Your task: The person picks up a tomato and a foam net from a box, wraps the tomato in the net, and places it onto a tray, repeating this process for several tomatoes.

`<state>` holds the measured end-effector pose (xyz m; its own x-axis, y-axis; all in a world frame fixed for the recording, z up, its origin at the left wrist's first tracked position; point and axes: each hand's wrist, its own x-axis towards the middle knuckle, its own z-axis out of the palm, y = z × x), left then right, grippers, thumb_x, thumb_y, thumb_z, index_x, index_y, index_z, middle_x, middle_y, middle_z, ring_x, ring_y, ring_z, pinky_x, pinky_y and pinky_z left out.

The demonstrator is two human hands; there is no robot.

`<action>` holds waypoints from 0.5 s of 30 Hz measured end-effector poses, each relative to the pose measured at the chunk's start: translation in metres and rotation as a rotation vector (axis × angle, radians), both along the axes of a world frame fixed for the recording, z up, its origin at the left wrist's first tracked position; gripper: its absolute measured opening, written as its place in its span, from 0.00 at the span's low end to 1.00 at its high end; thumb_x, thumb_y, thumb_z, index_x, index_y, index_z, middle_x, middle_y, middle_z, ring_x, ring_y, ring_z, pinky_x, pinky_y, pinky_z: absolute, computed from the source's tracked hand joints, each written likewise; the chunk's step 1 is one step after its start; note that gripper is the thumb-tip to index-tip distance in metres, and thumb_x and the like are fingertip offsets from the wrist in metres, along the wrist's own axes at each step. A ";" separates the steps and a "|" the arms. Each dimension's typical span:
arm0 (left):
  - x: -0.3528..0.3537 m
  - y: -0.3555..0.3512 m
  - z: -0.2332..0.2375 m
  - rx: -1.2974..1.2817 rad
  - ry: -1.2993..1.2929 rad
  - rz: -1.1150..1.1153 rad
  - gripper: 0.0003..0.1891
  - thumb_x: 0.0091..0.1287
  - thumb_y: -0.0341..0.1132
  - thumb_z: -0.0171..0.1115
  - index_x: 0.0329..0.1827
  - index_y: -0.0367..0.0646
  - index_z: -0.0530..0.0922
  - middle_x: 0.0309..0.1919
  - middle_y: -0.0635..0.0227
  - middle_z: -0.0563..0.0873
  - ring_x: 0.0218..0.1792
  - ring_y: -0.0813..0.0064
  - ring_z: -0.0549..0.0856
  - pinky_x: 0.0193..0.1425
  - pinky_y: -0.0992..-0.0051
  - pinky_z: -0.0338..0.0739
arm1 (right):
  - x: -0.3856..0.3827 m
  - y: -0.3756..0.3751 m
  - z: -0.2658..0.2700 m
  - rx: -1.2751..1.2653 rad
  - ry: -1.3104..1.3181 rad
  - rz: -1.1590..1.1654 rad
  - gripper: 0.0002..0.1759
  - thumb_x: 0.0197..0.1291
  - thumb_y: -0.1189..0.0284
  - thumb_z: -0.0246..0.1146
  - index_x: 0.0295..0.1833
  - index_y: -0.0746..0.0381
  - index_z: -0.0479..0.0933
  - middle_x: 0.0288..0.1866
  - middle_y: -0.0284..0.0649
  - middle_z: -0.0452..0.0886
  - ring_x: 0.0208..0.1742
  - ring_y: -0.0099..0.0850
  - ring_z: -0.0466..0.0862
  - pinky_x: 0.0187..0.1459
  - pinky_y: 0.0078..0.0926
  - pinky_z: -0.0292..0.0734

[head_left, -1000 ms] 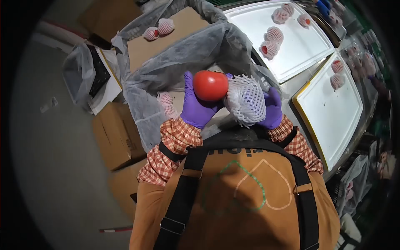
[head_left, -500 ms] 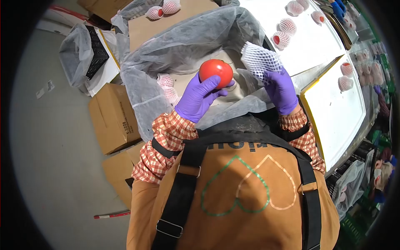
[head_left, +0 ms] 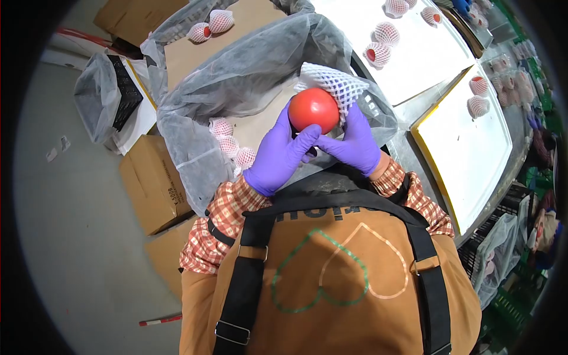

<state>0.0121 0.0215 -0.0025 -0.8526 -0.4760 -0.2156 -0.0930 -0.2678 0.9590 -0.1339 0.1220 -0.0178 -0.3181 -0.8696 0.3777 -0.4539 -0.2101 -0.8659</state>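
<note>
A bare red tomato (head_left: 314, 110) rests in my left hand (head_left: 277, 155), which wears a purple glove and has its fingers curled round the fruit. Close against it, my right hand (head_left: 355, 142), gloved the same way, grips a white foam net sleeve (head_left: 331, 83). The sleeve hangs behind and to the right of the tomato, touching or nearly touching it. Both thumbs meet in front of the tomato. Below my hands lies a crate lined with grey fabric (head_left: 198, 100); several net-wrapped tomatoes (head_left: 228, 146) sit along its left inner side.
On the right are white boards (head_left: 467, 154) carrying net-wrapped tomatoes (head_left: 378, 54). Two more wrapped ones (head_left: 211, 25) lie on a brown cardboard sheet (head_left: 248, 18) at the back. Cardboard boxes (head_left: 151, 183) stand on the floor to the left, near a lined black crate (head_left: 125, 97).
My right hand has moved left with the foam net sleeve, up to the tomato. The tomato in my left hand has shifted slightly, and the whole view has swung a little.
</note>
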 end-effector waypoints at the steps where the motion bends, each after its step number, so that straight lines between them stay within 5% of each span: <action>1: 0.002 0.001 0.003 -0.002 0.007 -0.005 0.27 0.70 0.42 0.61 0.66 0.40 0.65 0.42 0.66 0.82 0.32 0.82 0.80 0.34 0.82 0.76 | -0.001 0.000 -0.001 0.023 -0.214 0.019 0.43 0.49 0.72 0.74 0.69 0.65 0.61 0.64 0.46 0.71 0.63 0.36 0.74 0.65 0.32 0.67; 6: 0.012 -0.022 0.000 -0.126 0.006 0.056 0.20 0.75 0.41 0.50 0.62 0.36 0.70 0.39 0.66 0.83 0.30 0.83 0.78 0.33 0.84 0.72 | -0.008 0.007 0.008 -0.028 -1.062 0.088 0.36 0.57 0.62 0.68 0.66 0.67 0.63 0.59 0.42 0.75 0.59 0.32 0.77 0.58 0.28 0.73; 8: 0.011 -0.031 -0.010 -0.160 -0.003 0.079 0.19 0.77 0.41 0.46 0.60 0.34 0.72 0.38 0.64 0.82 0.33 0.79 0.81 0.37 0.81 0.76 | -0.013 0.014 -0.002 -0.042 -1.102 0.148 0.35 0.62 0.59 0.64 0.68 0.65 0.62 0.61 0.44 0.74 0.61 0.34 0.77 0.58 0.29 0.75; 10: 0.009 -0.034 -0.021 0.112 -0.012 0.115 0.20 0.76 0.43 0.48 0.61 0.36 0.71 0.42 0.62 0.83 0.36 0.79 0.82 0.41 0.81 0.79 | -0.016 0.018 -0.004 0.017 -1.447 0.238 0.39 0.65 0.54 0.60 0.72 0.63 0.55 0.69 0.49 0.66 0.68 0.42 0.71 0.65 0.40 0.71; 11: 0.007 -0.034 -0.027 0.264 -0.043 0.073 0.21 0.76 0.44 0.47 0.62 0.36 0.70 0.47 0.59 0.82 0.44 0.72 0.83 0.49 0.74 0.81 | -0.016 0.018 -0.005 -0.011 -1.497 0.261 0.38 0.66 0.51 0.58 0.73 0.62 0.55 0.71 0.50 0.64 0.69 0.44 0.69 0.67 0.44 0.70; 15: -0.005 -0.011 -0.033 0.641 0.205 -0.152 0.21 0.75 0.40 0.47 0.65 0.37 0.68 0.58 0.58 0.77 0.57 0.64 0.79 0.60 0.61 0.76 | -0.019 0.019 -0.013 -0.005 -1.669 0.346 0.37 0.67 0.52 0.57 0.73 0.61 0.56 0.71 0.49 0.64 0.69 0.45 0.69 0.67 0.46 0.69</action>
<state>0.0068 0.0102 -0.0353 -0.9535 -0.1800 -0.2416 -0.0081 -0.7862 0.6180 -0.1526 0.1413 -0.0313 -0.1521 -0.9780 -0.1430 0.9430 -0.1003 -0.3172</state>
